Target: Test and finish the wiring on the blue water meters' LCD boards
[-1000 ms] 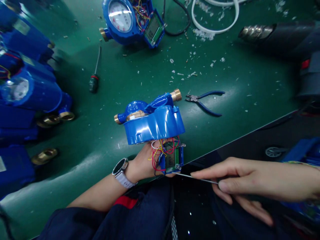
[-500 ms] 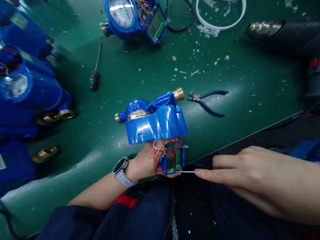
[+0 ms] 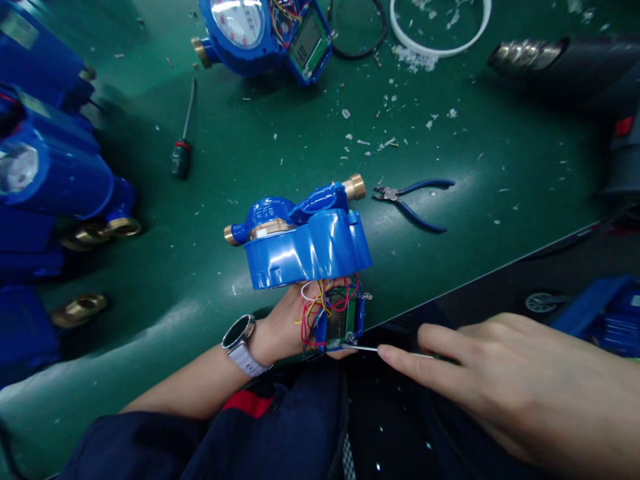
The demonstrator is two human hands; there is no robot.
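A blue water meter (image 3: 307, 247) with brass threaded ends lies on its side near the bench's front edge. Coloured wires (image 3: 320, 303) run from it to a small display module (image 3: 340, 319) with a green circuit board in a blue frame. My left hand (image 3: 290, 310) is closed around that module from behind, its fingers largely hidden by wires and board. My right hand (image 3: 480, 373) grips a thin metal rod-like tool (image 3: 365, 347), index finger stretched along it. The tool's tip meets the module's lower corner; its other end is hidden in my palm.
Cutting pliers (image 3: 413, 200) lie right of the meter, a screwdriver (image 3: 183, 143) to the left. Another opened meter (image 3: 245, 40) stands at the back, beside a white ring (image 3: 440, 50). More meters (image 3: 55, 160) crowd the left; a heat gun (image 3: 565, 63) lies at right.
My right hand has shifted slightly down and left, and the tool now slants more at the module's corner. Digits on the display were clearer before. The view has shifted a little.
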